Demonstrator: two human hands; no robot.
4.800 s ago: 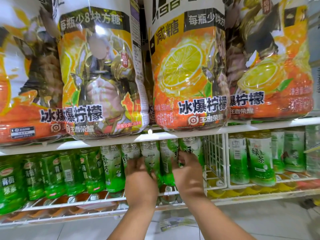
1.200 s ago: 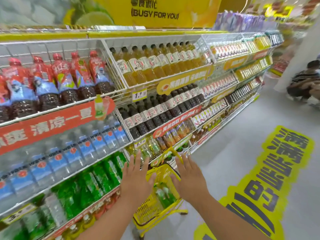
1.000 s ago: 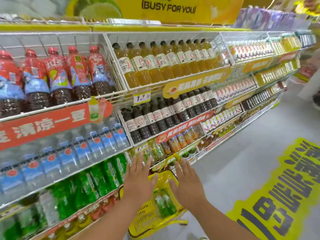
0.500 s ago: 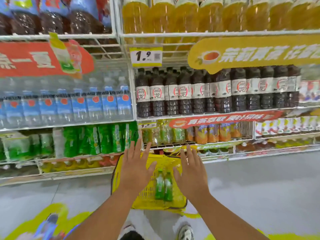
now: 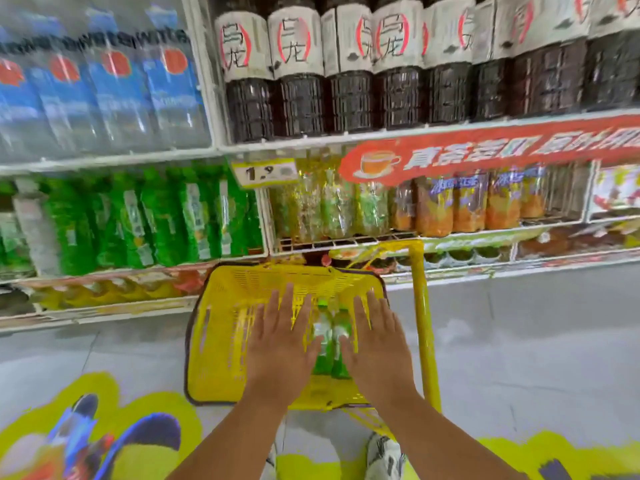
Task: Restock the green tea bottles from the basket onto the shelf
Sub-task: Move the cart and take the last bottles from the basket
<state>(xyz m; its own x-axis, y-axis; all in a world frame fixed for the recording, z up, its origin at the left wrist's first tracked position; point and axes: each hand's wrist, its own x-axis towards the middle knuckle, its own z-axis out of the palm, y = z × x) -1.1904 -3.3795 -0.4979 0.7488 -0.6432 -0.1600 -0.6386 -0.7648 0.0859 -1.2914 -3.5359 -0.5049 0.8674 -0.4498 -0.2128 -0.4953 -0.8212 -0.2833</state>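
Over the yellow basket on the floor, your left hand and right hand spread flat, fingers straight, holding nothing, flanking two green tea bottles lying inside, below the shelf.

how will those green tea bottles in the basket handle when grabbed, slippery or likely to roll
The green tea bottles lie side by side in the yellow basket, so they may roll if nudged. They look full, so probably fairly heavy. Glossy labels could be slick. Both hands hover open above.
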